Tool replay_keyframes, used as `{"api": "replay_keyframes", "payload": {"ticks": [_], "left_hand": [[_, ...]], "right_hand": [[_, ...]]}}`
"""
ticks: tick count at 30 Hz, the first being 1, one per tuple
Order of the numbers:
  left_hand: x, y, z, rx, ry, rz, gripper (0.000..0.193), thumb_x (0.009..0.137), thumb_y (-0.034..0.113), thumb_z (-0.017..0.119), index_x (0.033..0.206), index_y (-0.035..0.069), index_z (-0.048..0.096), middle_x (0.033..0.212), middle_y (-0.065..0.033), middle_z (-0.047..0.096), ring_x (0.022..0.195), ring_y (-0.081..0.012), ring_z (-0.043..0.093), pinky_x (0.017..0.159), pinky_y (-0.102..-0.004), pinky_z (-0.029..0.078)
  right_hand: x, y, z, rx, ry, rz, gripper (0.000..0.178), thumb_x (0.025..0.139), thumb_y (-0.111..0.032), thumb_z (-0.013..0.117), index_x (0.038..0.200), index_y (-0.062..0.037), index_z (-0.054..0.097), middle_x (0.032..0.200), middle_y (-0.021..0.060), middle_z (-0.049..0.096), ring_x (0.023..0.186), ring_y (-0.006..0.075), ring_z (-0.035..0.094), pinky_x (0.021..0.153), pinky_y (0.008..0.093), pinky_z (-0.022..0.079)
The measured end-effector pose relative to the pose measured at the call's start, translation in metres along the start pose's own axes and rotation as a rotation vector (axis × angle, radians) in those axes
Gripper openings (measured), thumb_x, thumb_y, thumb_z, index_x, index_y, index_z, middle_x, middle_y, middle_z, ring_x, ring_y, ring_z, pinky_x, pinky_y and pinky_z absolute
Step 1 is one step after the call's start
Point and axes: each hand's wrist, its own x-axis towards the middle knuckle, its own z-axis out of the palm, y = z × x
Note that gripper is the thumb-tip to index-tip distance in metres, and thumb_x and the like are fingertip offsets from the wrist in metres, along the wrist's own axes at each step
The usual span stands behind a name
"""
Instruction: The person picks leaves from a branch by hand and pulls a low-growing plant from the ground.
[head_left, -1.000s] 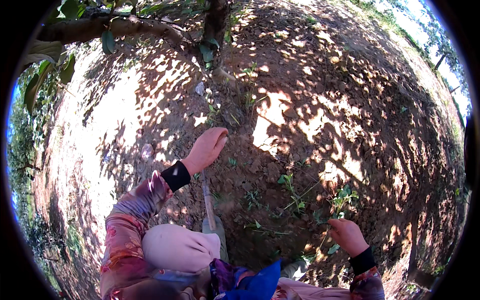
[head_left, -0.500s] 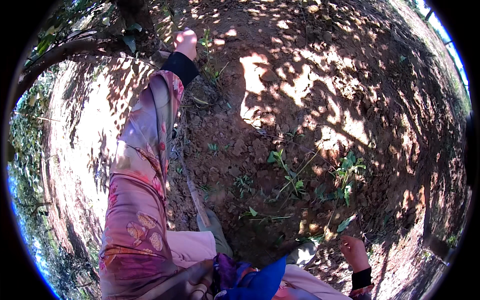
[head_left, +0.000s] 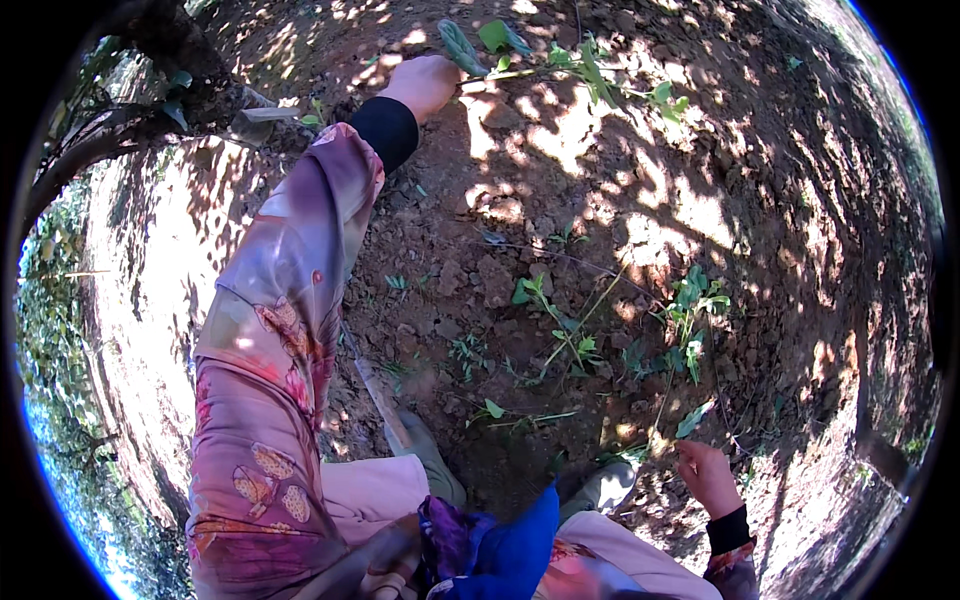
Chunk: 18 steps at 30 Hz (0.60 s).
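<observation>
My left hand reaches far out at the upper left, its fingers wrapped round the base of a leafy stem. The stem stretches to the right over bare soil, with broad green leaves beside the fist. My right hand is low at the right, fingers curled in. A single green leaf shows just above its fingertips; whether the hand holds anything is hidden. Leafy weeds stand in the soil ahead of that hand, and another thin weed grows to their left.
A tree trunk with a low bent branch stands at the upper left. One pale stick lies against my left leg. Beside the weeds is my right shoe. Cloddy brown soil spreads to the right in dappled shade.
My left hand has come away from beside the trunk, moving right with the leafy stem, which now shows in full. The view has shifted slightly; my right hand stays curled near the same leaf.
</observation>
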Motion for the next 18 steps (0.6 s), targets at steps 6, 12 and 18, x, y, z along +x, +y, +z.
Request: {"api": "replay_keyframes", "payload": {"ticks": [6, 12, 18], "left_hand": [[-0.045, 0.064, 0.027, 0.092, -0.164, -0.117, 0.015, 0.081, 0.015, 0.055, 0.082, 0.007, 0.067, 0.082, -0.0148, 0.067, 0.076, -0.0327, 0.067, 0.063, -0.0444, 0.053], [-0.075, 0.085, 0.028, 0.049, -0.096, -0.498, 0.019, 0.085, 0.016, 0.053, 0.082, 0.008, 0.070, 0.088, -0.0143, 0.069, 0.083, -0.0324, 0.068, 0.069, -0.0425, 0.054], [-0.089, 0.051, 0.015, 0.006, -0.042, -0.805, 0.019, 0.087, 0.020, 0.053, 0.086, 0.008, 0.068, 0.086, -0.0134, 0.069, 0.083, -0.0343, 0.067, 0.070, -0.0442, 0.054]], "right_hand": [[0.015, -0.008, 0.000, -0.018, 0.022, -0.116, 0.033, 0.078, -0.008, 0.064, 0.111, -0.0019, 0.060, 0.089, 0.0180, 0.063, 0.072, 0.0319, 0.061, 0.066, 0.0397, 0.049], [-0.004, -0.005, 0.002, -0.026, 0.037, -0.116, 0.033, 0.079, -0.007, 0.062, 0.112, -0.0025, 0.060, 0.087, 0.0185, 0.063, 0.072, 0.0323, 0.062, 0.067, 0.0395, 0.050], [-0.005, -0.015, -0.004, -0.061, 0.040, -0.145, 0.034, 0.079, -0.010, 0.065, 0.112, -0.0026, 0.060, 0.091, 0.0183, 0.065, 0.076, 0.0316, 0.064, 0.069, 0.0380, 0.051]]}}
